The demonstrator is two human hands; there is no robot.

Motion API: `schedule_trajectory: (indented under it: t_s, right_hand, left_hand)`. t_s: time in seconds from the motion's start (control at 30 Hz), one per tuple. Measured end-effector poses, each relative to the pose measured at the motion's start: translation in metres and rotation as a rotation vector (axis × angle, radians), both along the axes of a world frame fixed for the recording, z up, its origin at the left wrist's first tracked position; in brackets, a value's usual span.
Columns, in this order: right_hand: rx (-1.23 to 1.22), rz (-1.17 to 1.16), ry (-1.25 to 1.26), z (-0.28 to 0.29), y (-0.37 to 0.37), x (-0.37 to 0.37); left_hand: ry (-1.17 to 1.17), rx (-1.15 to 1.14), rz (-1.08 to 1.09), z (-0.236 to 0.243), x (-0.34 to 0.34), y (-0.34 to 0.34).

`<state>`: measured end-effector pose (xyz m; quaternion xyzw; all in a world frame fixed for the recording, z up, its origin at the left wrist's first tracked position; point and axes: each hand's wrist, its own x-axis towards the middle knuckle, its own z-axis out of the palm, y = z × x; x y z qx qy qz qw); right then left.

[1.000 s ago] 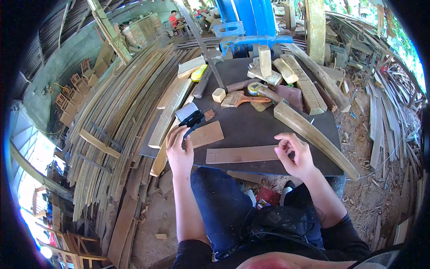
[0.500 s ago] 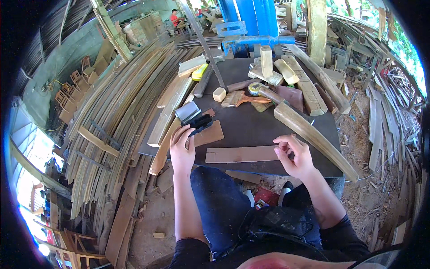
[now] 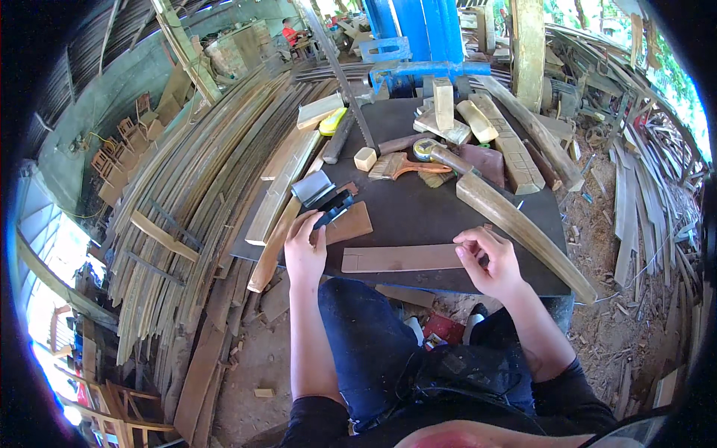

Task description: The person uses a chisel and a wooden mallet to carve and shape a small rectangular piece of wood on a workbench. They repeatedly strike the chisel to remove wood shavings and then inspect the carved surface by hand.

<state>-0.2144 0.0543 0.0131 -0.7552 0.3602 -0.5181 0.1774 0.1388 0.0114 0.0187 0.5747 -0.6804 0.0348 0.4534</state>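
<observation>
My left hand (image 3: pixel 305 243) is closed round a black object (image 3: pixel 335 209) with a shiny bluish face; its exact kind I cannot tell. A silver-grey, curved-topped thing (image 3: pixel 312 187) lies just beyond it. My right hand (image 3: pixel 489 257) has its fingers curled, thumb and forefinger close together, over the right end of a flat brown wooden strip (image 3: pixel 403 258). Whether they grip the strip or something small is hidden. Thin marked lines cross the strip's left end. A short brown board (image 3: pixel 349 222) lies between the left hand and the strip.
On the dark table (image 3: pixel 407 216) are a paintbrush (image 3: pixel 409 166), a yellow tape measure (image 3: pixel 424 149), a handsaw (image 3: pixel 347 82), a thick curved wooden piece (image 3: pixel 523 231) and several blocks. Long planks (image 3: pixel 202 194) are stacked at the left. A blue machine (image 3: pixel 418 45) stands behind; a person (image 3: pixel 291 31) sits far off.
The black object in my left hand has turned and tilted, showing more of its shiny bluish face. My right hand stays nearly where it was at the strip's end.
</observation>
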Motion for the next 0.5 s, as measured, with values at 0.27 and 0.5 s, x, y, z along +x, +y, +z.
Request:
schedule_trajectory:
  t_s: [0.27,0.5]
  right_hand:
    - [-0.036,-0.008,0.022,-0.001,-0.001,0.0]
    - [-0.258,-0.235,0.22,0.011,0.005,-0.019]
  left_hand:
    - [-0.184,-0.122,0.208,-0.011,-0.005,-0.016]
    - [-0.155,-0.211,0.031,-0.012,-0.084,0.056]
